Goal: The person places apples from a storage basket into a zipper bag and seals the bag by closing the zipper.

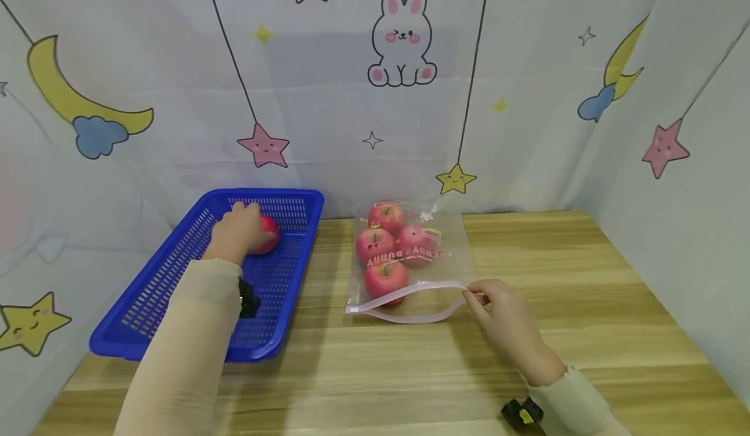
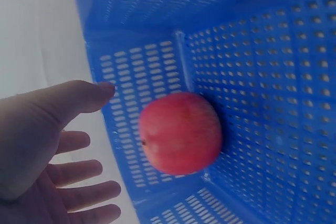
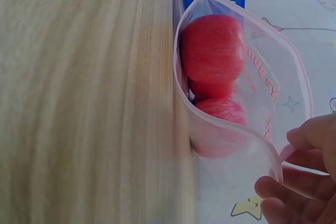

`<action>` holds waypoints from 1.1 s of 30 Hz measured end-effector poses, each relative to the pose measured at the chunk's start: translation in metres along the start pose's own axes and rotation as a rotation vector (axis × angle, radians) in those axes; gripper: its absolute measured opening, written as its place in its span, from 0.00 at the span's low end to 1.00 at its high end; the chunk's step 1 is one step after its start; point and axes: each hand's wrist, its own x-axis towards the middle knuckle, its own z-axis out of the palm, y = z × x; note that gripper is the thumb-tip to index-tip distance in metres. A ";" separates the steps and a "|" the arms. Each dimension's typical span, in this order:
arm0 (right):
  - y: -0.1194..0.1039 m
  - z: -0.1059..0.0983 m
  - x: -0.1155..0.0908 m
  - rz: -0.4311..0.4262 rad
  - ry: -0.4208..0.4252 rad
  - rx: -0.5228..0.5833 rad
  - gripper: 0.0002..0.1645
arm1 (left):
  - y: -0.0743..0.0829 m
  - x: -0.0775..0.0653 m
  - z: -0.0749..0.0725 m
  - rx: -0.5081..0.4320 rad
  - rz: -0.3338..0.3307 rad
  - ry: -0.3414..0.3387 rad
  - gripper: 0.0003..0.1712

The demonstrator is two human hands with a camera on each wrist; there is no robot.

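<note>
Inside the blue basket [image 1: 310,254], one red apple [image 2: 181,132] lies at the far end. My left hand [image 1: 237,231] is over the basket beside this apple; the left wrist view shows its thumb and fingers spread, with a gap to the fruit. A clear zip bag [image 1: 454,241] holding several red apples [image 1: 387,280] lies on the table, its pink-edged mouth gaping toward me. Between thumb and fingers, my right hand [image 1: 510,322] pinches the right corner of that mouth. From the right wrist view, part of the apples [image 3: 212,48] shows through the opening.
The wooden table [image 1: 363,377] carries the basket on the left and the bag near the middle. Behind it hangs a white cloth [image 1: 334,84] printed with stars, moons and a rabbit; cloth also stands along both sides. Dark wrist devices [image 1: 249,298] sit at both cuffs.
</note>
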 end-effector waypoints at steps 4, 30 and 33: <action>-0.001 0.000 0.000 0.011 -0.007 0.006 0.05 | -0.007 0.003 0.006 -0.006 0.004 -0.030 0.43; 0.001 0.000 -0.003 0.031 -0.053 -0.013 0.07 | -0.016 0.018 0.032 0.012 0.012 -0.107 0.48; 0.002 0.000 -0.003 0.026 -0.047 -0.021 0.07 | -0.015 0.020 0.031 0.028 0.005 -0.115 0.50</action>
